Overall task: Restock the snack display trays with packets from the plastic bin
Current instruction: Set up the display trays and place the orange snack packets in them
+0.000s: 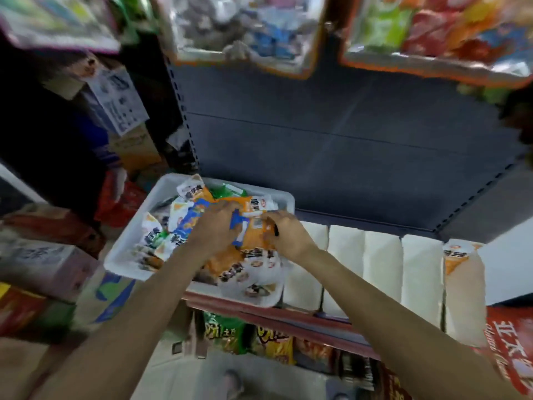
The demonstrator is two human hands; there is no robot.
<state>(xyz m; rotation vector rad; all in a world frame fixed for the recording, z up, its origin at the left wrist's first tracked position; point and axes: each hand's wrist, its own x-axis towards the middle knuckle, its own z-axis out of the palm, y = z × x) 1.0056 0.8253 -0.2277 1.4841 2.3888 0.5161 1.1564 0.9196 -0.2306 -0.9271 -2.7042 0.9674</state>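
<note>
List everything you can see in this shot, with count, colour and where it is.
bin: one, white, on the shelf at left, heaped with packets
packets: many, count unclear, mostly orange and white, some blue and green, in the bin
trays: a row of about five, white, on the shelf right of the bin, mostly bare
tray packet: one, orange and white, in the rightmost tray
shelf back: one, dark grey, behind bin and trays
hanging bags: several, multicoloured, blurred, along the top
lower snacks: several, green, yellow and red, under the shelf
boxes: several, mixed colours, stacked at left
hands: left hand and right hand, both on packets in the bin, grip unclear
</note>
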